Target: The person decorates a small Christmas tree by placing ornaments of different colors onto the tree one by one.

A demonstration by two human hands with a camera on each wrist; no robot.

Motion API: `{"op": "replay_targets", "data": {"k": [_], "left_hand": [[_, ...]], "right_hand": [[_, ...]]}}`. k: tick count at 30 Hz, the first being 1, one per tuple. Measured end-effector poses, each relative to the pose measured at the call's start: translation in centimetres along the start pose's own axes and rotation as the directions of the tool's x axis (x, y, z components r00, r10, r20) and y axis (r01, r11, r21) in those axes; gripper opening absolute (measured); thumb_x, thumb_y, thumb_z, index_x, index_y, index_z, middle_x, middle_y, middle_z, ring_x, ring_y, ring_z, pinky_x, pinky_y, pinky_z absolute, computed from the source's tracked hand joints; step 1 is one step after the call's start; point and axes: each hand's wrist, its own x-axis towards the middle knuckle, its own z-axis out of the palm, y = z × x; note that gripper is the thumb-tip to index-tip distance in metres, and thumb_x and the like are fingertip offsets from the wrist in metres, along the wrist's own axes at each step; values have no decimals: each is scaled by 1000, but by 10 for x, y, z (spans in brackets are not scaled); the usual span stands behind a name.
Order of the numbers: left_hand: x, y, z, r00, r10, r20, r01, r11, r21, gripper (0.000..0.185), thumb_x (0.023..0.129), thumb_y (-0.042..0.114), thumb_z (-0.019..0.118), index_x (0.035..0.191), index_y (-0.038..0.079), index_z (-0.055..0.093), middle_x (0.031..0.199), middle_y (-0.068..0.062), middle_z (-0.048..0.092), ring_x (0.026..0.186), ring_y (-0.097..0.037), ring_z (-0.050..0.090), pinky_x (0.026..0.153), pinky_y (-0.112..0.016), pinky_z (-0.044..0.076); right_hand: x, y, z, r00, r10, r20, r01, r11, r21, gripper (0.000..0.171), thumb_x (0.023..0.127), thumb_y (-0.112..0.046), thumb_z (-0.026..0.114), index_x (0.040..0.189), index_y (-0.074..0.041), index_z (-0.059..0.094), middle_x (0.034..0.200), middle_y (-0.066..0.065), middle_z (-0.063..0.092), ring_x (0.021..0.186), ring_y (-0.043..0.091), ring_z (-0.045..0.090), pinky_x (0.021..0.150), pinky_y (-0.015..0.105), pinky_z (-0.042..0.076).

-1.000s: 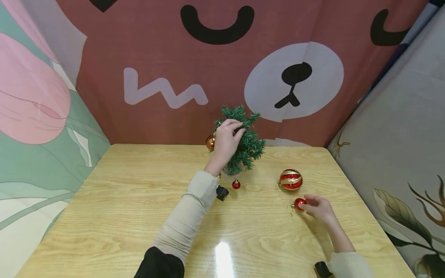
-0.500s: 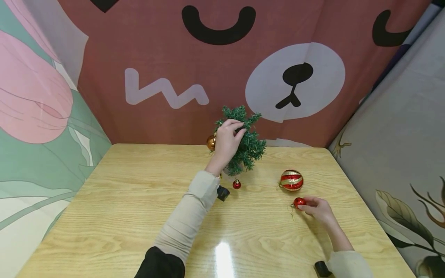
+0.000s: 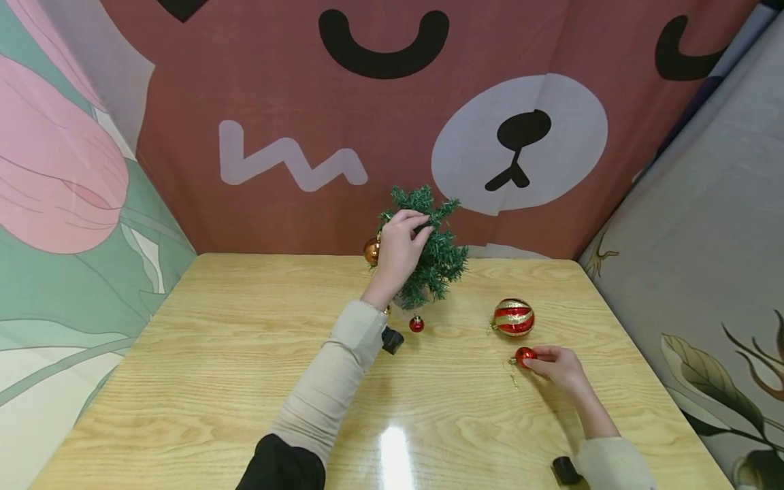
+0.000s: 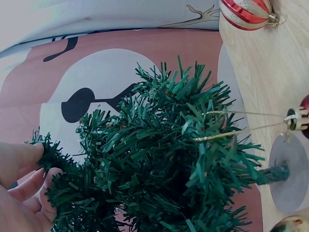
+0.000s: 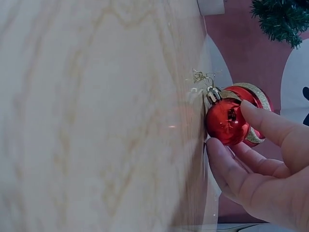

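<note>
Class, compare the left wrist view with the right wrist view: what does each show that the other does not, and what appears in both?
Only the left wrist view shows the left hand gripping a branch, a small red ball hung by gold thread, and the tree's round base. Only the right wrist view shows the right hand pinching a shiny red bauble. Both show the green tree, the striped red-and-gold bauble and the wooden table.

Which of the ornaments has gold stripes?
The large striped ball lying on the table, beyond the plain small red ball pinched by the right hand.
</note>
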Motion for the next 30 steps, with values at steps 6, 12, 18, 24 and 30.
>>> {"op": "replay_targets", "data": {"k": [6,12,18,24,30], "left_hand": [[0,0,0,1000,6,-4,-6,1000,-6,22,85,12,61,104,3,66,104,-7,59,68,-12,54,56,-19,44],[0,-1,1,1000,2,-4,-2,1000,-8,22,85,12,61,104,3,66,104,-8,59,68,-11,54,56,-18,44],[1,-1,1,1000,-3,-1,3,1000,-4,22,86,13,61,104,3,66,104,-7,59,67,-11,54,55,-18,43],[1,-2,1,1000,6,-15,-6,1000,-12,19,86,12,60,101,3,67,103,-7,60,70,-12,55,57,-18,44],[0,-2,2,999,21,-29,-22,1000,-20,18,86,11,60,99,2,68,101,-7,60,72,-13,56,58,-18,45]], "right_hand": [[-2,-5,1,998,59,1,-59,998,-23,42,79,-12,68,106,17,52,86,9,61,73,8,52,62,21,45],[-5,-9,1,999,41,14,-41,999,5,41,79,-8,67,106,19,52,86,11,62,72,7,53,62,22,47],[-9,-17,2,1000,21,18,-22,1000,10,42,79,-8,67,106,19,51,88,13,62,74,8,54,63,22,47],[-9,-21,4,1000,-2,18,1,1000,30,42,79,-9,67,108,18,52,92,17,62,76,8,55,66,20,47],[-9,-28,7,999,-30,22,29,999,42,43,80,-11,66,109,18,51,96,21,61,78,8,56,66,22,47]]}}
